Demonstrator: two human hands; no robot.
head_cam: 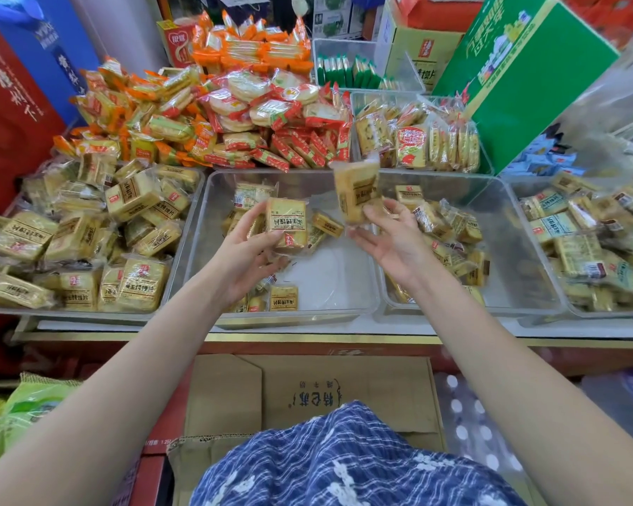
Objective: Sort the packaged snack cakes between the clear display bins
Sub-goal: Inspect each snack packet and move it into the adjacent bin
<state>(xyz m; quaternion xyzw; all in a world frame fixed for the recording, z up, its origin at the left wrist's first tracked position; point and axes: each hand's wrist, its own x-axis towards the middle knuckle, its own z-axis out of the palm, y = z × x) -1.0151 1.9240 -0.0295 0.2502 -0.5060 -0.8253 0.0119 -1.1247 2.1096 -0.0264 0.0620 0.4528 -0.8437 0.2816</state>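
Presently held over the middle bin [212, 220]: 2 packaged snack cakes, 1 per hand.

Left hand [247, 250]: palm up, fingers curled round a yellow packet [286, 222], flat printed face toward the camera, long axis running away from the body, label end near the palm.

Right hand [388, 237]: fingers only partly curled, fingertips pinching the lower end of a second packet [355, 193]. Packet upright with a slight tilt, long axis near vertical, top seal raised above the far rim of the middle bin; outline blurred.

Containers, referenced to the middle bin:
- Middle bin: clear, sparsely filled, bare floor showing; several loose yellow packets along the far wall and near corner, exact count not legible.
- Left of it: clear bin [183, 246] heaped with yellow packets.
- Right of it: clear bin [505, 228] with yellow packets along its left side, and a further bin [574, 312] well filled.
- Behind it: piles of orange-wrapped [132, 104] and red-wrapped [271, 115] snacks, a clear bin of upright packets [417, 140], and a green carton [527, 78] behind and to the right.
- In front, below the shelf edge: a brown cardboard box [307, 392].

Clear bins in the front row: 4.
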